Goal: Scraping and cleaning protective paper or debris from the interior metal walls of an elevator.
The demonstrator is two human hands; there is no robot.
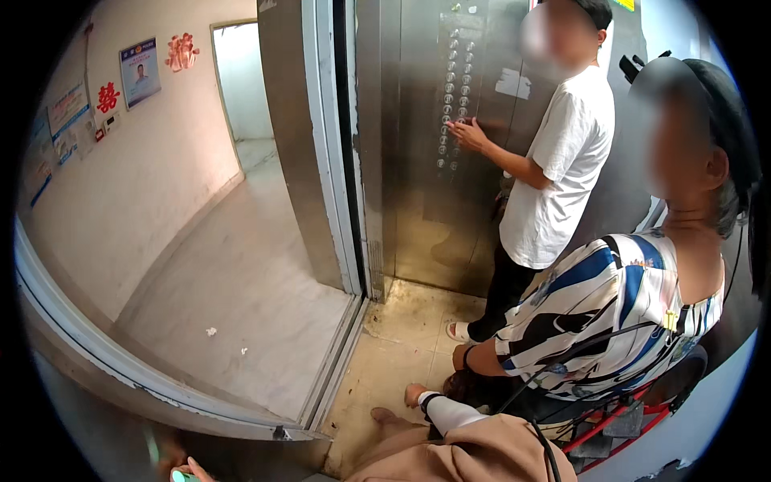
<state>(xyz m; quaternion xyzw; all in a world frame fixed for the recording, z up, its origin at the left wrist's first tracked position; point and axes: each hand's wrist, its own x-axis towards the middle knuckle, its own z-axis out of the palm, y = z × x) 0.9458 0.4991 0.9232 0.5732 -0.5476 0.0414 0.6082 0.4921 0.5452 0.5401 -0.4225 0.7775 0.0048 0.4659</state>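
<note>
At the bottom left edge, my left hand (200, 470) is partly cut off, its fingers around a small green-capped object (184, 476) beside the metal wall. Low in the middle, my right hand (414, 395) hangs with curled fingers at the end of a white sleeve (453, 413) with a dark wristband; its palm side is hidden. The brown garment (482, 455) fills the bottom. Just beyond the right hand is the wrist of a person in a patterned top (626, 289). Another person in a white T-shirt (557, 169) holds a hand at the elevator button panel (455, 99).
The elevator door stands open on the left, its metal sill (337, 361) between the tiled floor (391, 361) and a hallway floor (241, 271) with white scraps. Posters and red paper decorations hang on the hallway wall. A red-framed cart (614, 431) stands at the lower right.
</note>
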